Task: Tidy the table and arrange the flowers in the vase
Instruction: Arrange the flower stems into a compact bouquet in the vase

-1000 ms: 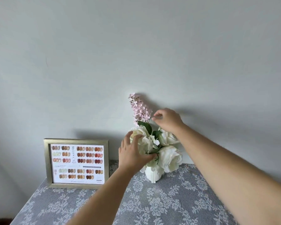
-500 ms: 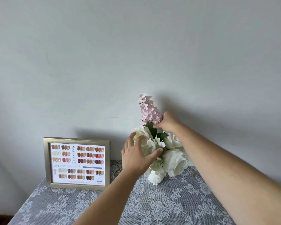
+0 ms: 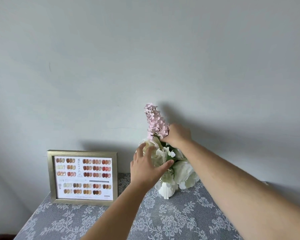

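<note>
The right hand [image 3: 177, 135] has closed its fingers around the pink sprig [image 3: 156, 122]; the left hand [image 3: 146, 168], fingers spread, cups the white roses [image 3: 184, 172] above the vase [image 3: 166, 190].

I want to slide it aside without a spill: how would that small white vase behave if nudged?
The white vase looks small beneath a wide, tall bunch of white roses and a pink flower spike, so it is probably top-heavy and apt to tip. The lace tablecloth may drag at its base rather than let it glide.
</note>
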`<state>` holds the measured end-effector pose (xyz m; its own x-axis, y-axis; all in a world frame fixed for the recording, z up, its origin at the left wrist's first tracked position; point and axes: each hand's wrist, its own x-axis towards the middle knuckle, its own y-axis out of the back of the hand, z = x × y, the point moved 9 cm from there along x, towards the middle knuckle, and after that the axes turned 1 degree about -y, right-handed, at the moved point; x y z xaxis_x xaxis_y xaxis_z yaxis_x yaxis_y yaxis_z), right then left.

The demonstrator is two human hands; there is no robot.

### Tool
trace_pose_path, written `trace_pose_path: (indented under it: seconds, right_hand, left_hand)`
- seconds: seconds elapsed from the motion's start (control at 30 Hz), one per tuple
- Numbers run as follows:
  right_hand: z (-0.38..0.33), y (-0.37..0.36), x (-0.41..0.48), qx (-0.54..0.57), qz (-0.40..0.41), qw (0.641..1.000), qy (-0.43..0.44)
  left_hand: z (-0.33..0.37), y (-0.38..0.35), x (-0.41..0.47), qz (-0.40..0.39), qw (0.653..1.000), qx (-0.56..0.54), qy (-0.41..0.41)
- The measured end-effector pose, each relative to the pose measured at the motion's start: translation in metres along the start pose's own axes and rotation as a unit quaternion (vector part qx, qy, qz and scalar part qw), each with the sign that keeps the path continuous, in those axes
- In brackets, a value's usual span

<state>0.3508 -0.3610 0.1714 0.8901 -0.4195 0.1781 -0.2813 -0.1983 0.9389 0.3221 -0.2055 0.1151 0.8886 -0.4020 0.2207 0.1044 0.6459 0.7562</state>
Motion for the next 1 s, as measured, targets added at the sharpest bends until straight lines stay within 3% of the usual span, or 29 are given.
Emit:
trace_pose_path:
  seconds: [0.17,0.53,0.63,0.7,0.8,0.87,1.0]
  right_hand:
    - [-0.001,-0.005,0.004,0.040,-0.047,0.998,-0.032]
    - [0.000,0.002,-0.005,0.001,0.003,1.000,-0.011]
    - [0.009,0.011,-0.012,0.075,0.009,0.997,-0.005]
    - [0.025,0.028,-0.021,0.144,0.055,0.988,-0.012]
    - [0.068,0.035,-0.040,0.234,0.093,0.964,-0.086]
    - [0.092,0.017,-0.053,0.293,0.038,0.941,-0.164]
    - [0.088,-0.010,-0.063,0.411,-0.046,0.897,-0.155]
  left_hand:
    - [0.000,0.000,0.001,-0.005,1.000,-0.004,-0.001]
    - [0.003,-0.001,0.003,-0.013,1.000,0.011,-0.003]
    - [0.000,0.001,0.004,-0.013,1.000,0.011,0.005]
    - [-0.001,0.002,0.003,-0.018,1.000,0.012,0.012]
    - [0.000,0.002,0.001,-0.027,0.999,0.003,0.028]
    - [0.000,0.002,-0.001,-0.033,0.999,-0.013,0.039]
    - [0.007,-0.002,-0.005,-0.053,0.997,-0.037,0.036]
